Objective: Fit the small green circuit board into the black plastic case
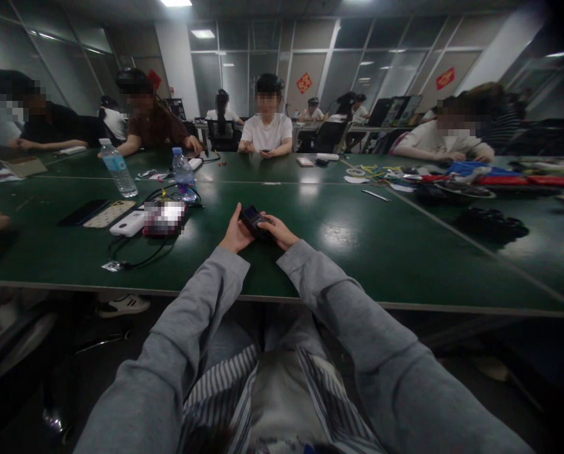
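Observation:
Between my two hands is a small black handheld device (251,216) with a little screen, tilted up just above the table's near part. My left hand (236,234) grips its left side, with the thumb pointing up along the edge. From the right, my right hand (280,231) holds the device too, its thumb lying over the front below the screen. The fingers behind the device are hidden, and its exact kind is too small to make out.
On the green table (357,265), a white power bank (129,222), phones and cables lie left, near two water bottles (120,169). A pen (375,196) and a heap of cables (380,173) lie right. Several people sit around, one person (266,132) straight across.

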Demonstrator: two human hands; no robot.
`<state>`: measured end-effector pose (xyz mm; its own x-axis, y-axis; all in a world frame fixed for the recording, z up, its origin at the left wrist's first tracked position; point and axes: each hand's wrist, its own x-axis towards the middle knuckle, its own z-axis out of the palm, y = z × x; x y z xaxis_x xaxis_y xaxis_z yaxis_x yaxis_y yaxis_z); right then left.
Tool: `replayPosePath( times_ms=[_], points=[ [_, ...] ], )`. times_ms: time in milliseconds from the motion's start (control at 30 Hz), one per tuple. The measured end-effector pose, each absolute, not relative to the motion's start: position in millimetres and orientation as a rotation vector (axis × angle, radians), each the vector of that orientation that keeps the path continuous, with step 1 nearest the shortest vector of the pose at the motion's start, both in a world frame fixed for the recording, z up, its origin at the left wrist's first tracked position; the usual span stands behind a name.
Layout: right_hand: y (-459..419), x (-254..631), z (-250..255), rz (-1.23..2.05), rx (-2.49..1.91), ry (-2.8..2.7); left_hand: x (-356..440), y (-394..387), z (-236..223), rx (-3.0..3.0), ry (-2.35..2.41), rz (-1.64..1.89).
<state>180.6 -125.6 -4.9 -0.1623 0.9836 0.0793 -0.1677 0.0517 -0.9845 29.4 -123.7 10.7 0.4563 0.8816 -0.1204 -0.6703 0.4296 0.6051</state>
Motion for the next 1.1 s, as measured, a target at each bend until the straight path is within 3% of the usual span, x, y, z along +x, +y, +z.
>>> replayPosePath(
  times_ms=[1100],
  points=[
    [-130.7, 180.2, -2.6, 1.355, -0.953, -1.232, 29.3, -125.1, 12.4, 0.48, 0.554, 1.035]
  ],
)
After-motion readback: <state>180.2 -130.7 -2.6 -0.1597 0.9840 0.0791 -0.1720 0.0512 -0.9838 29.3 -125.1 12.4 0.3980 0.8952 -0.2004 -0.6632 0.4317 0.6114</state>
